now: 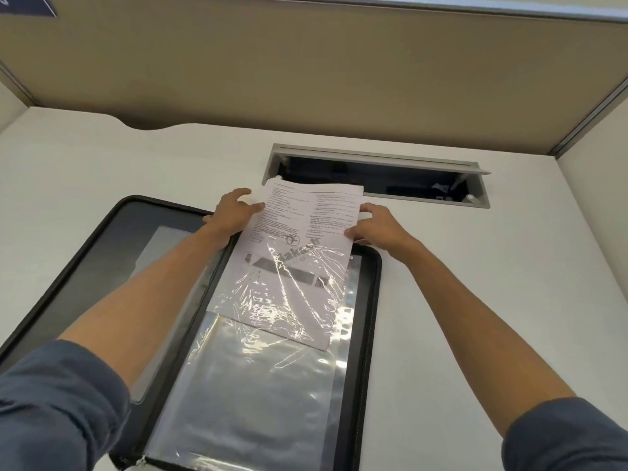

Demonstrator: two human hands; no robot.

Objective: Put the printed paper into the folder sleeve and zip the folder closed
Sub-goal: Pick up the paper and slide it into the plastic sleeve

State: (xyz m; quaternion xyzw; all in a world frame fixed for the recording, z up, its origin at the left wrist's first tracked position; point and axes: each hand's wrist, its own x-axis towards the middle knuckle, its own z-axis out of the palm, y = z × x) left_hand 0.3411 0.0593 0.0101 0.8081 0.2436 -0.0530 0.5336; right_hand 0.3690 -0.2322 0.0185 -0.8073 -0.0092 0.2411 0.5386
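A black zip folder [368,334] lies open on the white desk, its crinkled clear sleeve [258,396] on the right half. The printed paper [306,215] is a white sheet with text and a dark banner. Its lower half sits inside the sleeve and its upper half sticks out past the folder's far edge. My left hand [234,209] pinches the paper's left edge near the top. On the opposite edge, my right hand [377,226] grips the sheet.
An open cable hatch [390,181] with a raised grey lid is set into the desk just beyond the paper. Beige partition walls [306,79] close the desk at the back and sides. The folder's left half [112,253] lies flat.
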